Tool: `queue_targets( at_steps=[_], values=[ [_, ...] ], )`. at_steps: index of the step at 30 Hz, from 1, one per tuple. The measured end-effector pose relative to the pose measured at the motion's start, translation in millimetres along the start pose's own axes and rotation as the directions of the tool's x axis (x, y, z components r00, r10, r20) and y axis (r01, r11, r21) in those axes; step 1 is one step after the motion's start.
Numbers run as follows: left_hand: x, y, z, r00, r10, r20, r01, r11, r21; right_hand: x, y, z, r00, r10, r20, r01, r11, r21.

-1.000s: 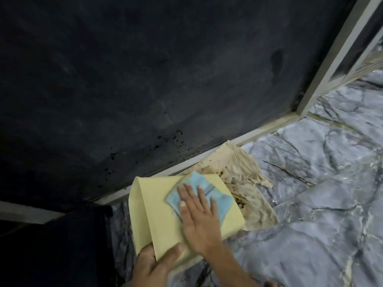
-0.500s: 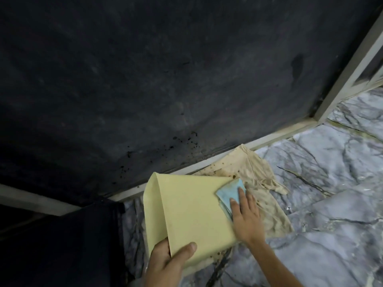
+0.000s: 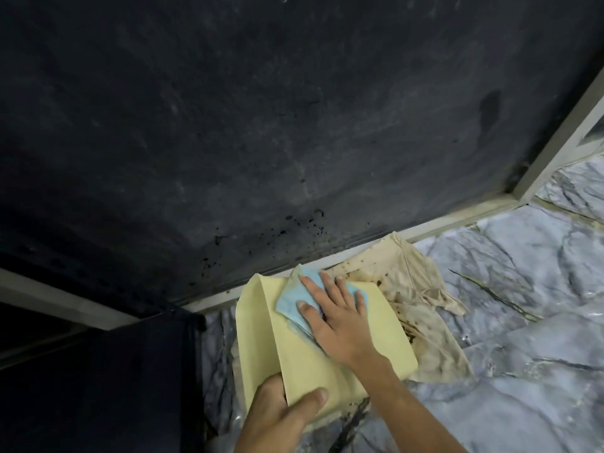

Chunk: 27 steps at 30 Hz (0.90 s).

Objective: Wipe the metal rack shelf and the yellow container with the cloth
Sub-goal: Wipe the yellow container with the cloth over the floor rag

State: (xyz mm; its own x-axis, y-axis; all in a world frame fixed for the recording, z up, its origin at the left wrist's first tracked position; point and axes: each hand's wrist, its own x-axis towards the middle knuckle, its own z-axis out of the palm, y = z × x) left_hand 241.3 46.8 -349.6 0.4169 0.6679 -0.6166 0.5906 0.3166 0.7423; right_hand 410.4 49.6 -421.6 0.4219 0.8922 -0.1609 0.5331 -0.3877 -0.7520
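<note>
The yellow container (image 3: 376, 341) lies tilted on the floor in front of the rack. Its near corner is gripped by my left hand (image 3: 281, 416), thumb on its top face. My right hand (image 3: 336, 318) lies flat on a folded light blue cloth (image 3: 291, 299) and presses it against the container's far upper part. The big dark shelf (image 3: 261, 132) of the metal rack fills the upper view, with black specks near its front edge. Its pale metal frame (image 3: 457, 223) runs along the bottom and up the right side.
A stained beige rag (image 3: 421, 282) lies crumpled on the grey marble floor (image 3: 529, 338) behind and right of the container. A dark mass (image 3: 114, 380) fills the lower left, below the frame.
My right hand slid the blue cloth from the container's middle to its right edge, then back up to the far left part. My left hand kept hold of the near corner.
</note>
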Motion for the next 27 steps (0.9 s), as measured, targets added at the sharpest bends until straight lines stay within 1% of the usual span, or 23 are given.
queue_targets(
  at_steps=[1,2,4,5,7,8,9,10,11,12,13,14,16,18,20,21,22,23,25,27],
  values=[
    [6.1,3.8,1.5,0.999,-0.028,-0.036,0.026,0.998,-0.056,-3.1,6.6,-0.2,1.0,-0.011,0.0,0.011,1.0,0.012],
    [13.4,10.9,2.8,0.994,-0.059,-0.092,0.044,0.987,-0.152,-6.0,14.1,-0.6,1.0,-0.021,0.001,0.021,1.0,0.012],
    [34.7,27.1,-1.4,0.974,-0.13,-0.185,0.062,0.94,-0.335,-9.5,28.8,-2.4,1.0,-0.026,-0.012,0.026,1.0,0.007],
    [46.8,37.1,-6.6,0.962,-0.175,-0.208,0.084,0.919,-0.385,-9.6,34.9,-3.9,0.999,-0.026,-0.023,0.026,1.0,0.009],
    [69.3,60.3,-21.5,0.948,-0.263,-0.181,0.16,0.881,-0.445,-9.5,46.6,-6.6,0.999,-0.031,-0.037,0.031,0.999,0.015],
    [80.4,71.7,-27.2,0.938,-0.305,-0.163,0.207,0.874,-0.44,-10.0,53.3,-7.8,0.999,-0.027,-0.045,0.028,1.0,0.012],
    [91.2,79.1,-31.1,0.934,-0.307,-0.185,0.215,0.893,-0.395,-10.9,60.7,-8.7,0.998,-0.014,-0.058,0.015,1.0,0.009],
    [100.0,84.7,-33.1,0.934,-0.254,-0.25,0.173,0.937,-0.305,-10.8,67.9,-9.3,0.997,0.008,-0.083,-0.007,1.0,0.013],
    [104.9,87.3,-32.9,0.938,-0.152,-0.311,0.092,0.975,-0.2,-11.0,74.1,-9.0,0.993,0.037,-0.11,-0.034,0.999,0.031],
    [107.0,89.4,-30.4,0.938,-0.055,-0.343,0.02,0.994,-0.105,-11.6,77.9,-7.5,0.988,0.064,-0.138,-0.056,0.997,0.061],
    [109.8,89.1,-27.5,0.943,0.016,-0.333,-0.031,0.999,-0.04,-12.3,79.5,-4.9,0.982,0.083,-0.171,-0.068,0.993,0.092],
    [109.0,87.1,-25.6,0.948,0.045,-0.314,-0.048,0.999,-0.003,-14.2,78.7,-1.4,0.973,0.098,-0.207,-0.075,0.99,0.118],
    [92.4,82.1,-25.2,0.954,0.086,-0.288,-0.082,0.996,0.027,-18.9,70.4,3.2,0.953,0.107,-0.284,-0.066,0.986,0.151],
    [71.6,76.2,-26.4,0.948,0.166,-0.272,-0.147,0.985,0.087,-20.0,56.5,0.9,0.929,0.101,-0.355,-0.036,0.982,0.185],
    [50.8,74.4,-25.0,0.922,0.297,-0.248,-0.259,0.95,0.175,-16.2,39.1,-8.2,0.906,0.079,-0.416,0.012,0.977,0.212],
    [41.5,72.7,-23.5,0.895,0.375,-0.241,-0.33,0.921,0.207,-13.0,29.8,-14.8,0.897,0.065,-0.438,0.038,0.974,0.223],
    [32.4,71.0,-21.8,0.866,0.438,-0.24,-0.391,0.894,0.22,-9.3,21.4,-22.5,0.891,0.051,-0.451,0.062,0.971,0.233],
    [24.4,68.1,-20.1,0.85,0.472,-0.233,-0.425,0.877,0.225,-5.8,13.9,-30.1,0.891,0.039,-0.452,0.082,0.967,0.243],
    [13.0,58.9,-15.5,0.855,0.479,-0.2,-0.437,0.872,0.223,-1.5,3.5,-42.2,0.902,0.009,-0.432,0.109,0.962,0.249],
    [5.4,49.4,-9.6,0.862,0.472,-0.184,-0.432,0.874,0.223,-0.6,-1.7,-49.1,0.928,-0.013,-0.372,0.113,0.962,0.247]
  ],
)
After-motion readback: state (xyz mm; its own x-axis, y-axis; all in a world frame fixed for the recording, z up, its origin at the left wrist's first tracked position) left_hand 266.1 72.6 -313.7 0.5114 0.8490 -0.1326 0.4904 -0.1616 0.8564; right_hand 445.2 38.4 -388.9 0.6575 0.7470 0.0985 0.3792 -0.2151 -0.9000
